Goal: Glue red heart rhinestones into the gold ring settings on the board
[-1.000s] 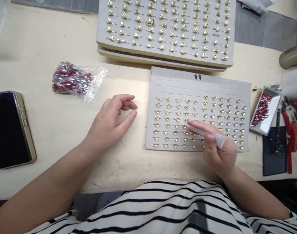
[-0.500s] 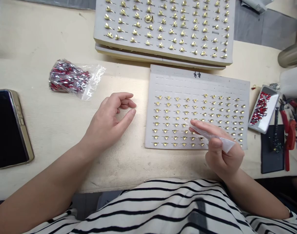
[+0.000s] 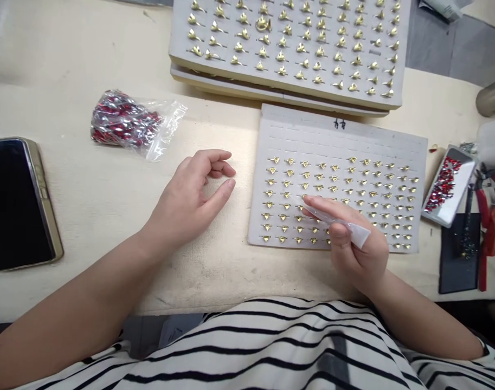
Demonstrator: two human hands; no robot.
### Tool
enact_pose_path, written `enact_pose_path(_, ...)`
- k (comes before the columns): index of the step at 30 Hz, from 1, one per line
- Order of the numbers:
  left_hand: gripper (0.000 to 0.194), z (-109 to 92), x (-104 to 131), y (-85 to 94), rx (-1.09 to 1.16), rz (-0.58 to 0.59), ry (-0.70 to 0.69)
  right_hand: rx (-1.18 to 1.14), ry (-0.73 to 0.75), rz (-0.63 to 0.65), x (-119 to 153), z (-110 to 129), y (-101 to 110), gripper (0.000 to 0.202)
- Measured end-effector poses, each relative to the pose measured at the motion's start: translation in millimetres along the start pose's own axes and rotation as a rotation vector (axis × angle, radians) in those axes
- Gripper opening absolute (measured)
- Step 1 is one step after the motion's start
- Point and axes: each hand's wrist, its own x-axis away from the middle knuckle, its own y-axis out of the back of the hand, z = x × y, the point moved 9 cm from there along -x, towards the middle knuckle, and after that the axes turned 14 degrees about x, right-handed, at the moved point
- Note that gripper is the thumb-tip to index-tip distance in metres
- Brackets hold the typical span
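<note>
Your right hand [image 3: 353,244] is closed around a clear plastic cone [image 3: 359,235], thumb on its near side and fingers stretched along its far side. The cone's wide end sticks out past the thumb, and its narrow tip points left, over the ring board [image 3: 302,140] that lies beneath this hand. Whether the tip touches a ring, you cannot tell from this view. Rows of gold-coloured rings [image 3: 289,161] with triangular heads stand in the board, some hidden by your right hand; past them, farther from you, come rows of slots and a handwritten mark [image 3: 339,124].

Your left hand [image 3: 190,197] is empty, fingers loosely curled with a narrow gap to the thumb, over the worktop [image 3: 214,281] just left of the board. Beyond it and to its left lies a clear zip bag [image 3: 166,130] packed with red and silvery stones [image 3: 121,118]. Well out to its left is a phone [image 3: 17,203] with a dark screen.

Ahead of your 2 hands, a stack of boards [image 3: 285,86] carries more rings [image 3: 242,34]. Right of your right hand, a pale tray [image 3: 456,196] holds small red stones [image 3: 443,181], with a black pad [image 3: 452,268] nearer you and a red-handled tool [image 3: 492,230] beside the pad.
</note>
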Motion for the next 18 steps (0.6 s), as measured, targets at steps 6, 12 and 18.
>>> enact_pose_path(6, 0.042, -0.4, -0.7, -2.9, 0.006, 0.02, -0.003, 0.055, 0.024, 0.013, -2.0, 3.4, -0.8, 0.042)
enact_pose_path(12, 0.043, -0.5, -0.6, -0.9, 0.017, 0.02, 0.001, 0.107, 0.055, 0.019, -2.7, 7.1, 1.3, 0.042)
enact_pose_path(18, 0.046, -0.5, -1.2, -0.6, 0.008, 0.019, 0.006, 0.106, 0.027, -0.035, -1.7, 7.2, 6.8, 0.039)
